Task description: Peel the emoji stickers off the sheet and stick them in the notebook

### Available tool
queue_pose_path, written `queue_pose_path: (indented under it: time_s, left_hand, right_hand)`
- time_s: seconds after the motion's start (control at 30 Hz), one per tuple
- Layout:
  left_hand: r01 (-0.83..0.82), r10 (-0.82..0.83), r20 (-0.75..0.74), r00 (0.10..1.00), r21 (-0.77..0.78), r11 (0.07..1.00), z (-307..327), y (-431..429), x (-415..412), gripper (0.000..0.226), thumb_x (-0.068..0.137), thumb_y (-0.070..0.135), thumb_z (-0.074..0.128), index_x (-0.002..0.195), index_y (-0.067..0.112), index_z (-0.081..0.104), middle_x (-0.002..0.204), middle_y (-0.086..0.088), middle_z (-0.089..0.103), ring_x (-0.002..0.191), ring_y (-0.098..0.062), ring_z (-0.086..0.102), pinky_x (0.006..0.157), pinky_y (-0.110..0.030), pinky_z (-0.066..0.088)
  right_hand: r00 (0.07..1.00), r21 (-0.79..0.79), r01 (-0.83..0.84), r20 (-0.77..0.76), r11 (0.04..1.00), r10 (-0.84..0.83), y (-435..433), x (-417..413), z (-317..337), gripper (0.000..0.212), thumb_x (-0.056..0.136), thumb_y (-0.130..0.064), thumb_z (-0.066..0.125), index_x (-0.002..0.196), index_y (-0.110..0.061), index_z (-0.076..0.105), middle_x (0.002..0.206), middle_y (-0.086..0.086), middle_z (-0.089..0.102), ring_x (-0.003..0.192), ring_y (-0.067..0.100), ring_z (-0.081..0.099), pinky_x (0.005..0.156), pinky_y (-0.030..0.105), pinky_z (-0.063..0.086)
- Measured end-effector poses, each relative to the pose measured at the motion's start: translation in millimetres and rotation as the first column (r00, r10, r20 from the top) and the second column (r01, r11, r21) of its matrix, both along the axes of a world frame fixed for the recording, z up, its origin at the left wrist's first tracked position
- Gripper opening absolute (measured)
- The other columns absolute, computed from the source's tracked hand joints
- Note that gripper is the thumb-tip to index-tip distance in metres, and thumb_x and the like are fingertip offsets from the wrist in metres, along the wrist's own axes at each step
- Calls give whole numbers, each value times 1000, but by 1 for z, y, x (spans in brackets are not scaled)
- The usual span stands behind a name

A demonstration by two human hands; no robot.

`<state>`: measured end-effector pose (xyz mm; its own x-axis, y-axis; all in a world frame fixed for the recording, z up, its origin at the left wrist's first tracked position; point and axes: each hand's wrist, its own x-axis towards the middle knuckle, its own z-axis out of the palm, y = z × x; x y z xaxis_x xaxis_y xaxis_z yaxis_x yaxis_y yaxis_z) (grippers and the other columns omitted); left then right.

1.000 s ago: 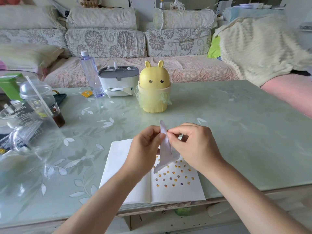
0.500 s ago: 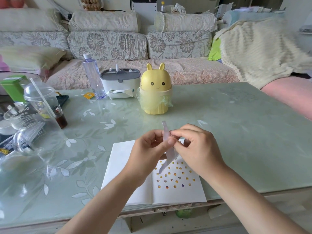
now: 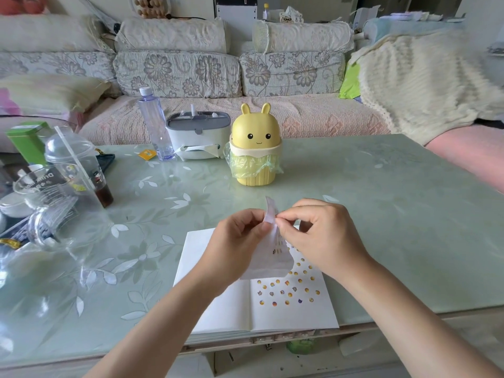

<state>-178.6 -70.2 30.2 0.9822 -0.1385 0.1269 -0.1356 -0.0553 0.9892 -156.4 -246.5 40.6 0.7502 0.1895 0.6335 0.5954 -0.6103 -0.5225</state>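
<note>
Left hand (image 3: 240, 237) and right hand (image 3: 320, 238) both pinch the sheet (image 3: 269, 257) near its top, fingers (image 3: 294, 212) curled. It hangs above the open notebook (image 3: 218, 309) on the surface (image 3: 381, 214), stickers (image 3: 300, 281) dotting the right page.

Glossy glass table (image 3: 381, 214), matt paper notebook (image 3: 226, 309)

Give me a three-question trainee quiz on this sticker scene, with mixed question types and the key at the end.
1. True or false: the left hand and the right hand both pinch the sticker sheet above the open notebook.
2. Which notebook page carries the stuck emoji stickers? A) left B) right C) both
3. Fill in: on the table, the water bottle stands beside the grey-lidded tissue box, on its ____ side.
Key: 1 true; 2 B; 3 left.
</note>
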Motion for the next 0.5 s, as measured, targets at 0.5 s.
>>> queue_pose_path:
  time_s: [0.5]
  left_hand:
    - [61,-61,-182,981,-8,998,16,13,-10,22,101,19,57,81,15,64,77,2,68,73,-15,64,72,-34,59]
  right_hand:
    - [961,-89,-120,-262,989,93,-4,5,13,15,98,-27,62,102,-31,75,83,-26,60,73,3,57,66,16,40]
